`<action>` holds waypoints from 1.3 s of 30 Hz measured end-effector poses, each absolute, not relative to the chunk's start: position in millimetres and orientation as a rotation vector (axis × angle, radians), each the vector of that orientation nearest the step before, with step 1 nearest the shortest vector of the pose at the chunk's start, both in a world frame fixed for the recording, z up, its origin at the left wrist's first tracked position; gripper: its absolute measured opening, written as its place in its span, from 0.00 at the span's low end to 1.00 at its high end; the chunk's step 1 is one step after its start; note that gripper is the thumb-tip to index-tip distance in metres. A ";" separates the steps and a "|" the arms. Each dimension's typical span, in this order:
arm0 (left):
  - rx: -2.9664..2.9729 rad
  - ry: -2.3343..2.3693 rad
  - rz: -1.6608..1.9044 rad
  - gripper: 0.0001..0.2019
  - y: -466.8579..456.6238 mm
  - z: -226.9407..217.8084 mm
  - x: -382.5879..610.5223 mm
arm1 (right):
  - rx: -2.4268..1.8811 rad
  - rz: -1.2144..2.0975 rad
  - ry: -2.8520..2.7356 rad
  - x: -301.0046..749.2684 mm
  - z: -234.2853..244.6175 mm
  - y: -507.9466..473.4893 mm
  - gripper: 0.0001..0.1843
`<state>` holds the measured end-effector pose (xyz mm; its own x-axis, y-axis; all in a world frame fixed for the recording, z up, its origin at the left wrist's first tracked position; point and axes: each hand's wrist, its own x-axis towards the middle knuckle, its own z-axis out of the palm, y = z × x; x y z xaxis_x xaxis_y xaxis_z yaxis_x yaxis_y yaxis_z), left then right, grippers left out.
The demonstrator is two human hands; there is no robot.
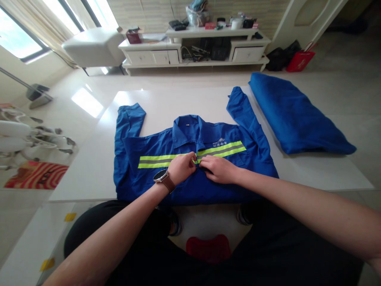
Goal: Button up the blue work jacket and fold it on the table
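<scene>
A blue work jacket (190, 190) lies front up on the white table, its collar (187, 129) pointing away from me. Across its chest runs a yellow-green stripe (228, 150) with a grey band in the middle. My left hand (182, 167), with a watch (162, 176) on the wrist, pinches the front opening at the stripe. Just beside it, the curled fingers of my right hand (218, 169) grip the other side of the opening. Both hands cover the fastening between them, and a dark patch shows under the right fingers. The sleeves are folded up beside the body.
Blue folded cloth (300, 119) lies on the right of the white table (321, 171). Beyond stands a low white cabinet (149, 49) with assorted items. A red stool (208, 248) is between my legs; a red-striped bag (37, 174) lies on the left.
</scene>
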<state>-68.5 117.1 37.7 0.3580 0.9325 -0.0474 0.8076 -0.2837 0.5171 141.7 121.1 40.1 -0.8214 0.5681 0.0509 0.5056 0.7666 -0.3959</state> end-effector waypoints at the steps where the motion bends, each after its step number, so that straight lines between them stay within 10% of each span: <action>1: 2.169 1.502 0.371 0.10 117.2 37.4 -68.6 | -0.850 0.546 -2.792 141.7 40.0 120.7 0.12; 39: 1.666 1.375 0.421 0.04 125.4 31.6 -77.3 | -0.846 0.572 -2.837 142.4 40.7 121.7 0.15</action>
